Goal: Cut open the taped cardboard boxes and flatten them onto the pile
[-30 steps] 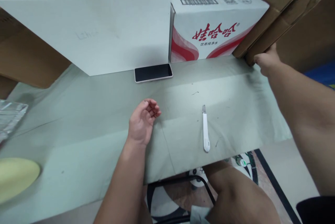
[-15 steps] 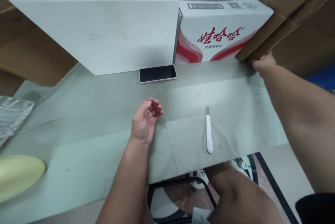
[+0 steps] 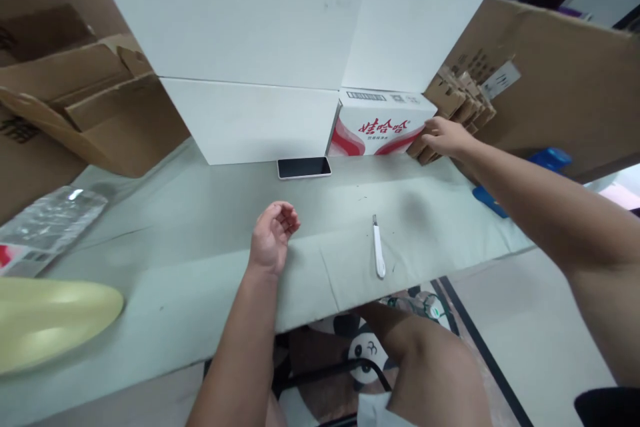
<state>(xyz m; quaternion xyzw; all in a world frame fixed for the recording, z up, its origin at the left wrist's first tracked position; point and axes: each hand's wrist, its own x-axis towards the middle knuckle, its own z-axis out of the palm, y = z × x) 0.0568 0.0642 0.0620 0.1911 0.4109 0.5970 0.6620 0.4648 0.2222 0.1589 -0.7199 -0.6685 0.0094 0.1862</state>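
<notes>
My left hand (image 3: 273, 237) rests above the table with its fingers loosely curled and nothing in it. To its right lies a white-handled craft knife (image 3: 379, 247), blade pointing away from me. My right hand (image 3: 447, 137) reaches to the back right, with thumb and forefinger apart at the right end of a white and red water carton (image 3: 383, 124). Behind that hand stands a bundle of folded brown cardboard (image 3: 467, 100), partly covered by it. I cannot make out whether the fingertips touch the carton or the cardboard.
A phone (image 3: 304, 168) lies against white panels (image 3: 250, 120) at the back. On the left are an open cardboard box (image 3: 110, 114), a clear plastic package (image 3: 60, 220) and a yellow smooth object (image 3: 55, 324). A blue object (image 3: 490, 200) sits beyond my right forearm.
The view has tilted up, so more of the panels and cardboard shows. My right hand has come from the cardboard's lower edge toward the carton's right end. The left hand keeps its loose curl.
</notes>
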